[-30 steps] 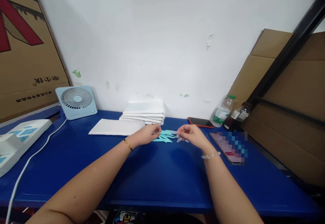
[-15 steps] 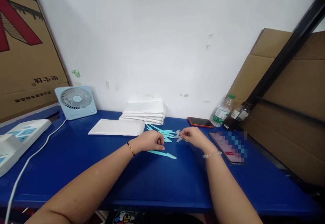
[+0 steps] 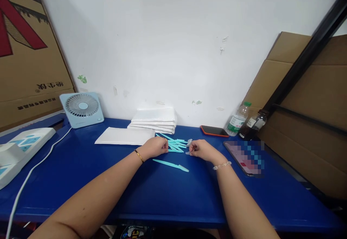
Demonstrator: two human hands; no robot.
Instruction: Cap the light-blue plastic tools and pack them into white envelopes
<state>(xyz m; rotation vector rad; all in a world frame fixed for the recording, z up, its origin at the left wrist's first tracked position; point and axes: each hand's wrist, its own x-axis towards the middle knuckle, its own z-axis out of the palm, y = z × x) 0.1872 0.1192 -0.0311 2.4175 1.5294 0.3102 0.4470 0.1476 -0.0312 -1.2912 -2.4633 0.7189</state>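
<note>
Several thin turquoise sticks [image 3: 177, 145] with flattened ends lie in a loose pile on the blue table. My left hand [image 3: 158, 148] is at the pile's left side, its fingers closed on the end of one turquoise stick. One more turquoise stick [image 3: 170, 164] lies alone nearer the front edge. Small translucent pieces [image 3: 189, 143] rest just right of the pile. There my right hand [image 3: 200, 149] has its fingertips pinched on a small translucent piece [image 3: 187, 153].
White padded envelopes [image 3: 153, 118] are stacked by the wall, with one envelope [image 3: 119, 136] to their left. A fan [image 3: 82, 107] and a power strip [image 3: 29, 145] stand left. Phones [image 3: 214, 131] and bottles [image 3: 237, 119] are on the right.
My left hand has moved slightly left, off the lone stick, and now pinches a stick in the pile. My right hand has shifted a little down and left.
</note>
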